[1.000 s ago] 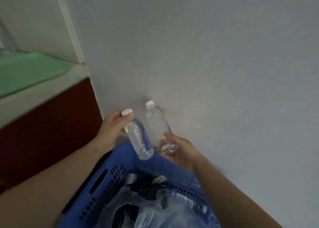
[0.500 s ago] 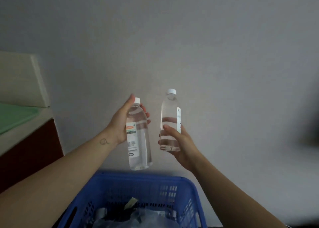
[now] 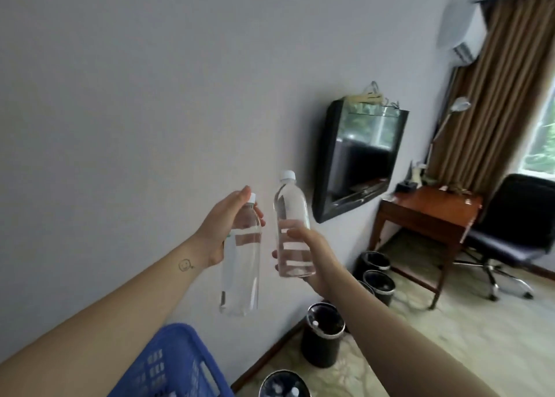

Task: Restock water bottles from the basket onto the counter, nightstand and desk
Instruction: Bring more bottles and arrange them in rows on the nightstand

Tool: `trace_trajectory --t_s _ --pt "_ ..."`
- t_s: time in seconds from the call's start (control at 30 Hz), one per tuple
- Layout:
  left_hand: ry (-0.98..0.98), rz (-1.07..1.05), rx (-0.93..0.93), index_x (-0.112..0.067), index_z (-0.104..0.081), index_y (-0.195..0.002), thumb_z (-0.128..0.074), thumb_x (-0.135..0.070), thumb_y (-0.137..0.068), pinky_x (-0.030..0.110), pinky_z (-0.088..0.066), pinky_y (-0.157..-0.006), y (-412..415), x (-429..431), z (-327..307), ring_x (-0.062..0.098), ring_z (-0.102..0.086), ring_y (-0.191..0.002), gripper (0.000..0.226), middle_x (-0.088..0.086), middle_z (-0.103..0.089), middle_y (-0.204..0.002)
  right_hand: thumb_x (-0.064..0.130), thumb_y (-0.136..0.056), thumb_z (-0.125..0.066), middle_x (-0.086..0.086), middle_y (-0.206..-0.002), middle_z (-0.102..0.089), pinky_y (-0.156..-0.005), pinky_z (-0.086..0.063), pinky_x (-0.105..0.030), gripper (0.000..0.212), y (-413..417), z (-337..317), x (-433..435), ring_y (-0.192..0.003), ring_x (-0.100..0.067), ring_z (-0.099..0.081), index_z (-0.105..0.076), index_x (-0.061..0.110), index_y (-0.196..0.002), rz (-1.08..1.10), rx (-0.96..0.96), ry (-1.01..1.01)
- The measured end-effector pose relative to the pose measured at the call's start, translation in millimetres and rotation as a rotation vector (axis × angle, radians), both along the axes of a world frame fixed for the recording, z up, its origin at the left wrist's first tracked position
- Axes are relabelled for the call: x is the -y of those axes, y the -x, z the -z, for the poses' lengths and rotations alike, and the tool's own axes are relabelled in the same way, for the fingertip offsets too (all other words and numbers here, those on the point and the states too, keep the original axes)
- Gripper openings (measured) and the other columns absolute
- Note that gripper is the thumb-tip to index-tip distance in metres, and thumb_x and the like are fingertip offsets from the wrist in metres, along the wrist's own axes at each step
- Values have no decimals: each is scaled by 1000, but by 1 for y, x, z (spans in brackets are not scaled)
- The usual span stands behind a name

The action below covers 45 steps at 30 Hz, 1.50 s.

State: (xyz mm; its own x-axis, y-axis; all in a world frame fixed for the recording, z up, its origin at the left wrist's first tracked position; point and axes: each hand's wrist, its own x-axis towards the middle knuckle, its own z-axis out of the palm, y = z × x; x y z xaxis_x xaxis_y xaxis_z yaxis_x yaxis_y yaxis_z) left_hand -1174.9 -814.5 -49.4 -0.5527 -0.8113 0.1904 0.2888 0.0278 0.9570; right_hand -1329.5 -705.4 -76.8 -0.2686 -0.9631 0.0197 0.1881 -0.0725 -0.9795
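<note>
The blue basket [image 3: 168, 363] sits at lower left, below the arms. Mid-frame, the left hand [image 3: 220, 228] curls round the shoulder of a clear water bottle [image 3: 240, 264] hanging upright. Just beside it, the right hand [image 3: 315, 255] grips a second bottle [image 3: 292, 231] low on its body, cap up. Black bins [image 3: 322, 342] stand along the wall, and the wooden desk [image 3: 429, 213] is at far right.

**Walled on the left, open on the right**

Free air around the left bottle [image 3: 240, 264] and right bottle [image 3: 291, 204], narrow gap between. Shut off at left by the wall [image 3: 135, 126], television [image 3: 360, 162] jutting out further along. Crowded below by blue basket [image 3: 168, 363] and black bins [image 3: 322, 341]. Open floor [image 3: 450, 351] toward desk [image 3: 429, 213] and chair [image 3: 516, 225]
</note>
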Motion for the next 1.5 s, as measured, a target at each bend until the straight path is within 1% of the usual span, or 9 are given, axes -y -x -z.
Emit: trace_trajectory --t_s 0.17,0.3,0.5,0.7,0.8,0.87,1.03,1.3,1.5 --pt "84 139 22 -13 -59 -92 -56 -49 -93 39 -57 -66 103 -51 -13 23 -64 -78 35 13 -64 -81 40 -66 -84 -11 -99 -69 -61 -57 -40 61 72 -11 -74 -75 -28 -73 -62 11 -115 297 -6 25" --pt "144 340 11 -15 -59 -93 -60 -49 -90 39 -59 -67 182 -111 -19 19 -67 -79 35 7 -67 -79 39 -60 -84 -5 -77 -70 -50 -53 -30 58 122 -19 -145 -61 -22 -69 -66 11 -107 444 -11 70" --pt "169 581 -31 -10 -57 -102 -59 -46 -91 49 -59 -80 283 -203 -24 23 -67 -81 38 10 -67 -79 35 -72 -80 -6 -76 -69 -55 -55 -29 44 196 -19 -252 -62 -19 -66 -66 9 -105 647 -82 86" --pt "202 734 -51 -4 -55 -103 -57 -43 -92 33 -61 -65 373 -300 -30 18 -68 -74 40 10 -65 -79 44 -65 -84 -5 -81 -72 -58 -54 -28 47 266 -10 -360 -68 -18 -69 -71 14 -99 822 -133 98" --pt "200 794 -85 -5 -55 -101 -59 -47 -87 34 -61 -65 412 -345 -30 17 -68 -74 44 8 -64 -77 44 -66 -81 -9 -91 -74 -67 -56 -32 46 294 -9 -409 -80 -20 -72 -73 14 -100 908 -198 100" --pt "211 830 -97 -7 -55 -98 -59 -50 -84 38 -61 -70 434 -371 -29 17 -67 -74 45 8 -64 -76 38 -69 -79 -8 -87 -72 -66 -56 -32 40 310 -9 -435 -76 -19 -70 -72 11 -98 945 -170 101" --pt "197 906 -89 -11 -54 -94 -59 -49 -88 37 -61 -70 484 -426 -24 16 -68 -70 40 5 -66 -70 31 -71 -73 -8 -83 -71 -59 -55 -29 40 338 -10 -494 -67 -20 -68 -68 7 -102 1019 -101 99" --pt "201 990 -79 -12 -56 -93 -56 -48 -92 29 -59 -60 550 -486 -16 11 -69 -66 36 1 -69 -70 35 -69 -72 -14 -87 -72 -60 -56 -27 51 373 3 -550 -75 -24 -72 -66 1 -106 1148 -72 58" --pt "175 1090 -118 -13 -56 -92 -59 -50 -90 40 -61 -72 604 -514 -6 13 -68 -68 37 1 -68 -69 35 -71 -70 -10 -88 -74 -62 -56 -27 38 410 10 -572 -79 -23 -73 -70 10 -100 1213 -103 75"
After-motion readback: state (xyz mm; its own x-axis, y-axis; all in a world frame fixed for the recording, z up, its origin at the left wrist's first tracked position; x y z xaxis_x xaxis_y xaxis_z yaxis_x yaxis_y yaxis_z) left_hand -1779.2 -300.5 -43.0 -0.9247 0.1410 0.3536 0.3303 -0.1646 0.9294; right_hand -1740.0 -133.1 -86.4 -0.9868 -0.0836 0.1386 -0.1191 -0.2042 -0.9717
